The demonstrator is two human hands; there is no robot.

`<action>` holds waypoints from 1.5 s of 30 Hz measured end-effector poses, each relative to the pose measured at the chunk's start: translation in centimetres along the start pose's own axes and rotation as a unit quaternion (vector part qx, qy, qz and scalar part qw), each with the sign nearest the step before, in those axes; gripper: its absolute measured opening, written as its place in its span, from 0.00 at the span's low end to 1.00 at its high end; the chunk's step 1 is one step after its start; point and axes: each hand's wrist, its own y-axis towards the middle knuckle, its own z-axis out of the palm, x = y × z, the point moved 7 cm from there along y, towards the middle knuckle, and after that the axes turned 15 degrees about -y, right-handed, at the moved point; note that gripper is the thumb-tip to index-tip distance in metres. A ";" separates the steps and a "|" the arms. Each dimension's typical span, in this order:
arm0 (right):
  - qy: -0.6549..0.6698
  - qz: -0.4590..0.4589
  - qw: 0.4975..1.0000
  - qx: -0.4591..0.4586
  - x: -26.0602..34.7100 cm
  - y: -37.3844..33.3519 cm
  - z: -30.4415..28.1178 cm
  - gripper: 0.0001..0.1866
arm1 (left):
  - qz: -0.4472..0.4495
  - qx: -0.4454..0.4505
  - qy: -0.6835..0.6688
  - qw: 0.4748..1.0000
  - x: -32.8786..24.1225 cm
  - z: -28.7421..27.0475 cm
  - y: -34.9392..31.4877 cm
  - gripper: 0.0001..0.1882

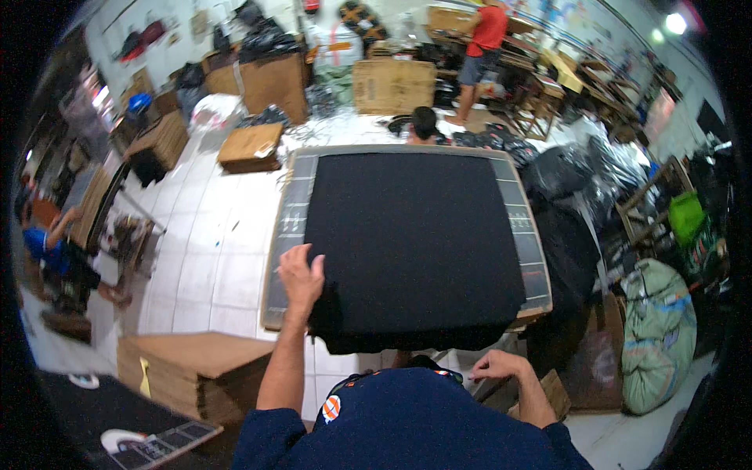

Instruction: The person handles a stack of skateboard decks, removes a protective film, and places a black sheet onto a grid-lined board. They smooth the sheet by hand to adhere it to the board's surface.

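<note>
black fabric [415, 243] lies spread over the flat board [291, 215], near edge hanging off it. left hand [301, 276] open, fingers spread flat on fabric's near-left corner. right hand [495, 365] below board's near-right edge, loosely curled, holding nothing, not touching fabric.

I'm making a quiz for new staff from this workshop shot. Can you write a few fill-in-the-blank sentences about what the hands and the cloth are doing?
1. The left hand rests on the ____ cloth.
2. The cloth lies on a flat ____ with ruled markings along its sides.
3. The right hand is ____ the cloth, near its front edge.

Missing words: black; board; off
</note>
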 end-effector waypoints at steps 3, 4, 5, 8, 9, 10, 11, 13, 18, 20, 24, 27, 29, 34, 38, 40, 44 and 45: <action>0.068 -0.055 0.996 0.000 2.3 -1.3 -5.1 0.16 | -0.004 -0.007 0.019 1.000 1.9 1.3 3.8 0.20; 0.088 -0.085 0.992 -0.014 2.8 -1.8 -7.0 0.16 | 0.003 -0.019 0.015 1.000 2.6 1.6 5.0 0.19; 0.091 -0.061 0.993 -0.039 2.5 -2.0 -8.9 0.15 | 0.003 -0.025 0.008 1.000 3.5 1.9 6.2 0.18; 0.145 -0.031 0.977 -0.155 1.6 -1.9 -14.2 0.12 | -0.061 -0.014 -0.026 0.998 7.0 4.1 9.2 0.19; 0.150 -0.013 0.964 -0.218 1.1 -1.7 -16.0 0.13 | -0.074 -0.012 -0.041 0.996 8.1 5.0 10.4 0.20; 0.160 0.006 0.950 -0.269 0.7 -1.4 -17.5 0.14 | -0.090 -0.011 -0.051 0.995 9.4 5.1 11.3 0.20; 0.165 -0.011 0.929 -0.330 0.6 -1.5 -18.9 0.12 | -0.102 -0.012 -0.052 0.993 10.5 5.5 12.3 0.20; 0.123 0.007 0.920 -0.371 0.4 -0.6 -20.9 0.11 | -0.116 -0.019 -0.045 0.992 12.1 7.5 15.0 0.20; 0.022 -0.026 0.883 -0.468 2.3 3.6 -26.8 0.07 | -0.168 0.013 -0.009 0.986 15.0 13.1 23.5 0.18; -0.001 -0.060 0.868 -0.493 4.1 6.3 -29.2 0.05 | -0.140 0.002 0.034 0.990 15.1 14.9 26.8 0.18; -0.045 -0.134 0.844 -0.517 8.7 11.9 -33.2 0.04 | -0.105 0.045 0.079 0.990 14.7 17.4 31.4 0.16; -0.078 -0.160 0.840 -0.512 11.9 15.5 -35.4 0.08 | -0.054 0.103 0.135 0.984 13.2 18.2 32.8 0.12; -0.102 -0.184 0.829 -0.519 13.1 17.1 -37.3 0.13 | 0.022 0.119 0.144 0.982 11.7 18.4 33.2 0.09; -0.092 -0.114 0.791 -0.594 10.2 17.6 -41.6 0.11 | 0.012 0.092 0.148 0.985 11.6 19.5 32.7 0.07; -0.069 -0.047 0.784 -0.615 5.9 14.9 -39.7 0.10 | -0.020 0.076 0.130 0.988 12.9 19.7 32.6 0.14; -0.072 -0.001 0.774 -0.629 3.7 12.4 -37.2 0.11 | 0.012 0.054 0.125 0.991 12.2 19.4 32.6 0.17; -0.052 0.115 0.751 -0.649 -1.6 5.7 -31.2 0.12 | 0.029 0.043 0.150 0.987 7.9 19.2 28.5 0.29; -0.049 0.144 0.736 -0.659 -2.8 3.7 -29.6 0.12 | 0.089 0.073 0.151 0.982 5.4 19.7 25.8 0.31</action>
